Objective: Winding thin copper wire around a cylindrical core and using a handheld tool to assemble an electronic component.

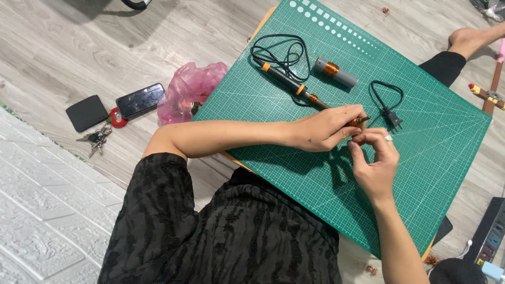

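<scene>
My left hand (326, 128) and my right hand (374, 160) meet over a green cutting mat (436, 158), fingertips pinched together on a small copper-coloured part (360, 121) that is mostly hidden by the fingers. A black and orange soldering iron (292, 84) lies on the mat with its tip end under my left hand. Its black cable (279, 52) coils at the mat's far side. A grey cylinder wound with copper wire (335, 72) lies beyond the iron. The black plug (392, 118) rests just right of my hands.
A pink plastic bag (189, 89), a dark phone (140, 100), a black wallet (87, 112) and keys (97, 139) lie on the wooden floor to the left. A power strip (490, 231) sits at lower right. A bare foot (468, 38) shows at upper right.
</scene>
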